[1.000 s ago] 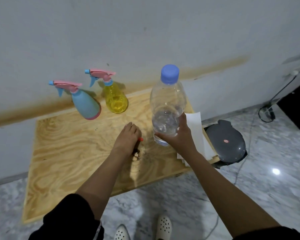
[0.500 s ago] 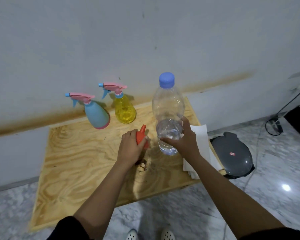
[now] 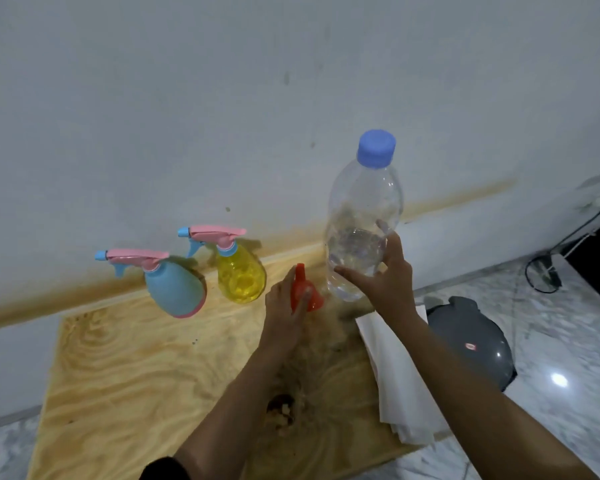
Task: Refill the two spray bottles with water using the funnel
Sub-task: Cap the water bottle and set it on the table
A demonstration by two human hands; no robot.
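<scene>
Gripped funnel [image 3: 303, 289] w/ L hand [image 3: 284, 306], capped water bottle [image 3: 364, 216] w/ R hand [image 3: 385, 285], both just right of yellow spray bottle [image 3: 241, 275]. Spray heads on it & blue spray bottle [image 3: 174, 289] to its left: risked spill if poured early.

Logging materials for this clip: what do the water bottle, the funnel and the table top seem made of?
Water bottle: clear glossy plastic, seemingly; see-through, with glints. Funnel: opaque orange-red plastic, likely; smooth, uniform colour. Table top: pale plywood, matte; broad swirling grain.
</scene>
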